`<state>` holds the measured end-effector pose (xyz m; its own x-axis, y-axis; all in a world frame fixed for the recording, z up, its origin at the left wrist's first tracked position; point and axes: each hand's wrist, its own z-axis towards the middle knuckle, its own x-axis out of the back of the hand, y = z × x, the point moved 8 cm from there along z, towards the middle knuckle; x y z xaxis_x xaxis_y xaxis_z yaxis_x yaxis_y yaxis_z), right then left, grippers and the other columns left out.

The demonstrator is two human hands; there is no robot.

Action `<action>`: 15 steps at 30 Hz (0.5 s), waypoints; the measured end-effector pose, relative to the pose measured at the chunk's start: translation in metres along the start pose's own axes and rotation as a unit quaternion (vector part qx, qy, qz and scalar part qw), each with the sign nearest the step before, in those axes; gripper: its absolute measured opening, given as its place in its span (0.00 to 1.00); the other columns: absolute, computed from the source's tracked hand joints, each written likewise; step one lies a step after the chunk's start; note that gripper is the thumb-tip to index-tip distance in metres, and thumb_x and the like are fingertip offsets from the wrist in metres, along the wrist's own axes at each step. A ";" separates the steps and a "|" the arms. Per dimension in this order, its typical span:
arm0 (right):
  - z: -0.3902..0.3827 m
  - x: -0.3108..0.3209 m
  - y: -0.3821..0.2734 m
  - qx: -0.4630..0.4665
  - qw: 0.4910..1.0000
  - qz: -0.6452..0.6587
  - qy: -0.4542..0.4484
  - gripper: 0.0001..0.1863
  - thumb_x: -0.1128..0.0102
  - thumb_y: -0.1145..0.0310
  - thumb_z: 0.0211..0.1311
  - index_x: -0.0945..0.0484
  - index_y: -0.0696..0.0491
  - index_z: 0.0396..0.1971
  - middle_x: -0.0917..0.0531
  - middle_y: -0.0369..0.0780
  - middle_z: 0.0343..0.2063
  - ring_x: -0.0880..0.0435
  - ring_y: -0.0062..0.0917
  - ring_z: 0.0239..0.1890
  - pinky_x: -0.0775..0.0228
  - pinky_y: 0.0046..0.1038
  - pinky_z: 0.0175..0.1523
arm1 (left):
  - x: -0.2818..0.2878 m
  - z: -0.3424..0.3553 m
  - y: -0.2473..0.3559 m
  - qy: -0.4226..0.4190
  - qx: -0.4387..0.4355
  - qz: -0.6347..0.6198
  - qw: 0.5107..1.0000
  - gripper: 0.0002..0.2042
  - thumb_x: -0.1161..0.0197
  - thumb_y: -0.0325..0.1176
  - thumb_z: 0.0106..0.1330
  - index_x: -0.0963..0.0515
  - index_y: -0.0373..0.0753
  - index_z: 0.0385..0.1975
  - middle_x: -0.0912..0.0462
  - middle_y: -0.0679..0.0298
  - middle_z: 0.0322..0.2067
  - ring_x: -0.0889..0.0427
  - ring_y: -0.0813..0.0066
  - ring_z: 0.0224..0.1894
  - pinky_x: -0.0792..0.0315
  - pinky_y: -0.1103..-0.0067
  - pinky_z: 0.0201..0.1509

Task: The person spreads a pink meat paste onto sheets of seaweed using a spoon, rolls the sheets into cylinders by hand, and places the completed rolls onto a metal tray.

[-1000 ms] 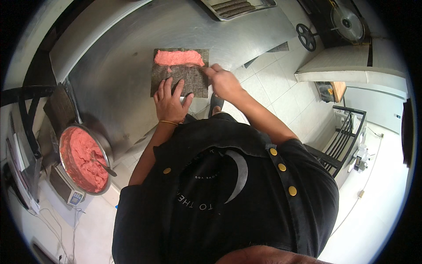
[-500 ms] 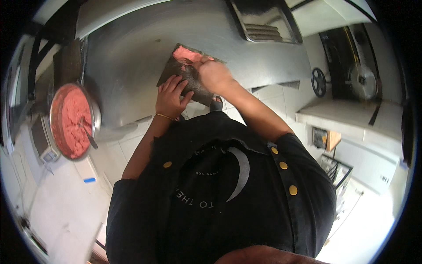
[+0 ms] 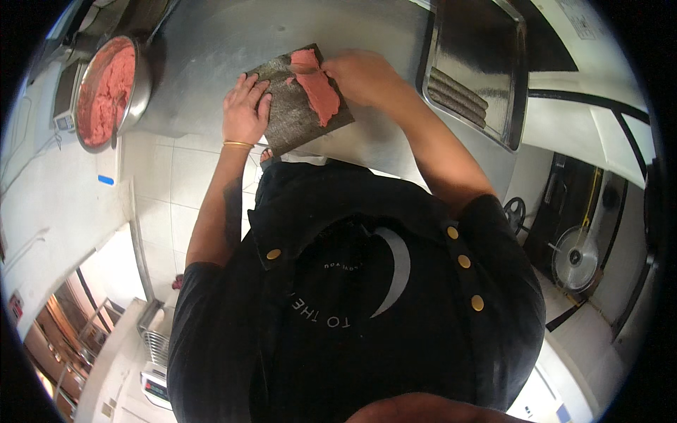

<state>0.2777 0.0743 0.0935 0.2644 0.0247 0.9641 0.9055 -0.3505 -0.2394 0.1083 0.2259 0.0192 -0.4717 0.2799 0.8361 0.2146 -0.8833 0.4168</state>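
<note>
A dark seaweed sheet [image 3: 285, 116] lies at an angle on the steel table, its near corner reaching the front edge. Pink paste [image 3: 321, 99] forms a thick band along the sheet's right side. My left hand [image 3: 245, 109] rests flat at the sheet's left edge, fingers stretched out and holding nothing. At the sheet's far right my right hand [image 3: 360, 76] is closed round a spoon [image 3: 305, 69], whose end touches the paste. The handle is hidden in my fist, and the spoon's exact shape is hard to make out.
To the left, a steel bowl [image 3: 141, 88] of pink paste stands by a scale [image 3: 65, 106], with a utensil sticking out. A metal tray [image 3: 520, 92] holding several dark rolls [image 3: 457, 99] is at the right. A fan [image 3: 575, 259] stands farther right.
My right hand has moved slightly right and away from me, and the paste now reaches down the sheet's right side. The head view has shifted, bringing bowl and tray to new places.
</note>
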 end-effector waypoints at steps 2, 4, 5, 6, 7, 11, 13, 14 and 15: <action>0.015 -0.004 0.005 0.043 0.999 -0.020 -0.023 0.12 0.42 0.70 0.66 0.13 0.49 0.45 0.14 0.44 0.40 0.14 0.45 0.46 0.21 0.47 0.50 | -0.003 0.002 0.003 -0.028 0.005 -0.002 1.000 0.18 0.34 0.41 0.70 0.16 0.46 0.57 0.20 0.56 0.65 0.29 0.54 0.73 0.39 0.59 0.74; 0.021 -0.007 0.006 0.076 0.996 -0.040 -0.036 0.12 0.42 0.70 0.65 0.13 0.49 0.45 0.14 0.43 0.40 0.14 0.44 0.47 0.22 0.46 0.50 | 0.000 0.003 0.006 -0.039 0.006 -0.003 0.999 0.19 0.34 0.43 0.70 0.16 0.46 0.59 0.21 0.57 0.65 0.31 0.55 0.74 0.40 0.59 0.75; 0.019 -0.006 0.000 0.079 0.991 -0.061 -0.085 0.12 0.42 0.70 0.65 0.13 0.48 0.45 0.14 0.43 0.40 0.14 0.43 0.48 0.22 0.46 0.51 | -0.001 0.003 0.006 -0.052 0.011 0.014 0.998 0.22 0.33 0.46 0.68 0.17 0.47 0.60 0.22 0.57 0.67 0.32 0.57 0.75 0.41 0.60 0.76; 0.009 -0.003 -0.004 0.081 0.984 -0.083 -0.134 0.12 0.42 0.71 0.65 0.13 0.48 0.45 0.15 0.43 0.40 0.14 0.43 0.48 0.22 0.46 0.51 | -0.001 0.000 0.006 -0.053 0.017 0.022 0.998 0.22 0.33 0.47 0.68 0.17 0.48 0.60 0.22 0.58 0.67 0.32 0.58 0.75 0.41 0.60 0.76; -0.004 -0.001 -0.007 0.080 0.975 -0.107 -0.180 0.13 0.42 0.71 0.65 0.13 0.48 0.45 0.15 0.42 0.41 0.15 0.42 0.48 0.22 0.46 0.51 | 0.000 0.000 0.007 -0.053 0.021 0.028 0.998 0.23 0.32 0.47 0.67 0.17 0.48 0.60 0.22 0.58 0.67 0.32 0.58 0.75 0.41 0.60 0.76; -0.048 -0.003 0.002 0.129 0.976 -0.041 -0.173 0.12 0.43 0.69 0.66 0.13 0.46 0.45 0.15 0.41 0.40 0.15 0.42 0.47 0.22 0.46 0.51 | -0.001 -0.003 0.010 -0.046 0.018 0.044 0.998 0.24 0.31 0.48 0.65 0.17 0.48 0.60 0.22 0.59 0.67 0.31 0.59 0.75 0.41 0.61 0.76; -0.049 0.006 0.006 0.125 0.986 0.015 -0.114 0.12 0.44 0.68 0.67 0.13 0.46 0.45 0.16 0.41 0.39 0.15 0.42 0.47 0.22 0.46 0.51 | 0.000 0.000 0.009 -0.047 0.017 0.046 0.998 0.24 0.31 0.48 0.65 0.17 0.48 0.60 0.22 0.59 0.67 0.31 0.59 0.75 0.40 0.62 0.76; -0.045 0.004 0.007 0.126 0.986 0.011 -0.105 0.12 0.43 0.67 0.67 0.13 0.46 0.45 0.16 0.41 0.39 0.15 0.42 0.47 0.22 0.46 0.51 | -0.001 0.001 0.009 -0.049 0.014 0.045 0.998 0.24 0.30 0.48 0.65 0.17 0.48 0.60 0.22 0.59 0.67 0.31 0.59 0.75 0.40 0.62 0.76; -0.033 -0.001 0.008 0.126 0.987 0.007 -0.097 0.12 0.43 0.67 0.67 0.13 0.46 0.45 0.16 0.42 0.38 0.15 0.42 0.47 0.22 0.46 0.51 | -0.002 0.000 0.010 -0.049 0.013 0.039 0.998 0.24 0.30 0.48 0.65 0.17 0.48 0.60 0.22 0.59 0.67 0.30 0.60 0.74 0.40 0.62 0.76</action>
<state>0.2734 0.0406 0.0943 0.3139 0.2083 0.9263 0.9487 -0.1087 -0.2970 0.1114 0.2163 0.0216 -0.3671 0.2471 0.8968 0.2701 -0.8942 0.3570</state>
